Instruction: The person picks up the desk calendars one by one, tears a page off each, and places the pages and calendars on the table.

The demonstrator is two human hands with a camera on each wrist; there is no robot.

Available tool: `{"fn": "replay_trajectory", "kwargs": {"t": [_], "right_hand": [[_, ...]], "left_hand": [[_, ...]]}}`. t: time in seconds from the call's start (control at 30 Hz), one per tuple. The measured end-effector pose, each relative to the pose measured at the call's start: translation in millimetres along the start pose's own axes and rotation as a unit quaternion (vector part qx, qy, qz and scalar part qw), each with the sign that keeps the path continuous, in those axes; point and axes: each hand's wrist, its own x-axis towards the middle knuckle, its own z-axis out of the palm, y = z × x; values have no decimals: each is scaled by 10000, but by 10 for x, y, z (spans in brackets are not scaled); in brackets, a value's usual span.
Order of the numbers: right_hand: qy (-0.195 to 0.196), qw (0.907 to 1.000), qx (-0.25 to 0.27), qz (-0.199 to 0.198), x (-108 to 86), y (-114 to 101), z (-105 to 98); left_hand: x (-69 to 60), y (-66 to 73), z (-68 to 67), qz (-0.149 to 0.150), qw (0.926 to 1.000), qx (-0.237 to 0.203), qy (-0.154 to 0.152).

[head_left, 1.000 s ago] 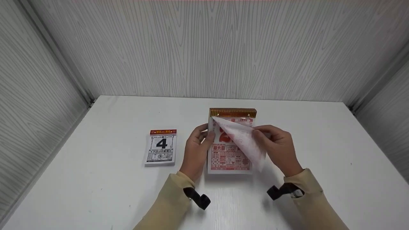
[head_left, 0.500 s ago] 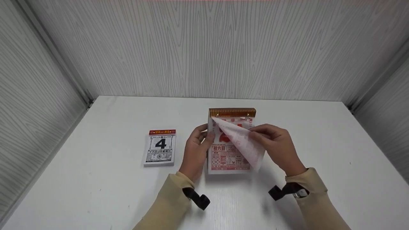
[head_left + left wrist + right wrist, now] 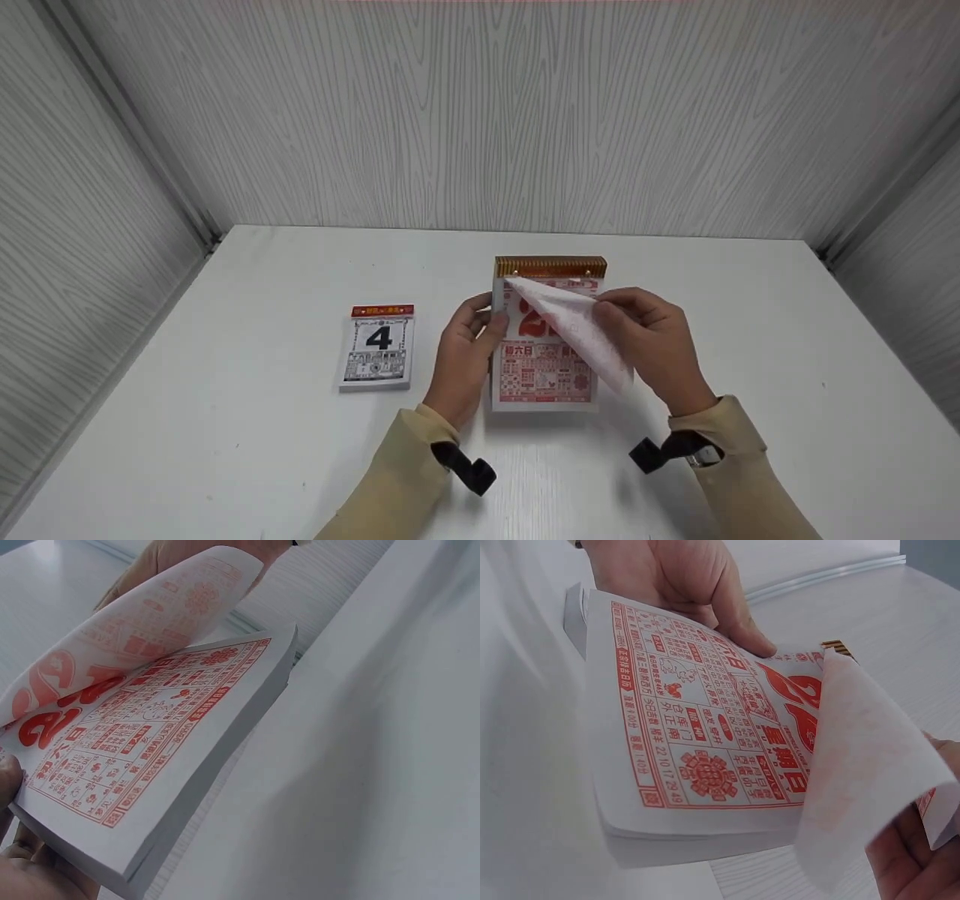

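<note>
A thick tear-off calendar (image 3: 544,390) printed in red, with a gold ridged strip (image 3: 551,266) along its top, is tilted up off the white table. My left hand (image 3: 459,356) grips its left edge, thumb on the front and fingers behind. The top sheet (image 3: 574,319) is peeled diagonally, still joined near the upper left corner of the strip. My right hand (image 3: 656,341) pinches that sheet at the right side. In the left wrist view the lifted sheet (image 3: 172,607) hides part of the right hand. The right wrist view shows the printed page (image 3: 697,712) below it.
A smaller tear-off calendar (image 3: 379,349) with a red header and a black 4 lies flat left of my left hand. White wood-grain panels (image 3: 480,112) enclose the table (image 3: 225,465) at the back and both sides.
My right hand and the peeled sheet dipped slightly left, then came back right. The calendar has shifted a little to the right in my left hand's grip. The smaller calendar stays put.
</note>
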Motion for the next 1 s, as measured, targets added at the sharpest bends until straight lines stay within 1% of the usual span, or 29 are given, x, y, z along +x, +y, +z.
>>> {"fn": "replay_trajectory", "kwargs": {"t": [0.37,0.53,0.63,0.73,0.83,1.0], "right_hand": [[112,9999,-19,42,4,21,7],[59,9998,119,140,16,20,5],[-156,9994,169,251,16,13,8],[-538,9978,122,354,10,0,10],[-881,9950,-113,451,4,-12,2],[-1366,9872,-578,583,-4,-35,-41]], "left_hand": [[3,4,11,-42,9999,-83,52],[7,-2,7,-91,9999,-64,95],[8,-4,2,-108,9999,-12,131],[10,-5,-3,-115,9998,32,158],[11,-5,-7,-133,9998,27,167],[7,-1,-4,-137,9998,53,145]]}}
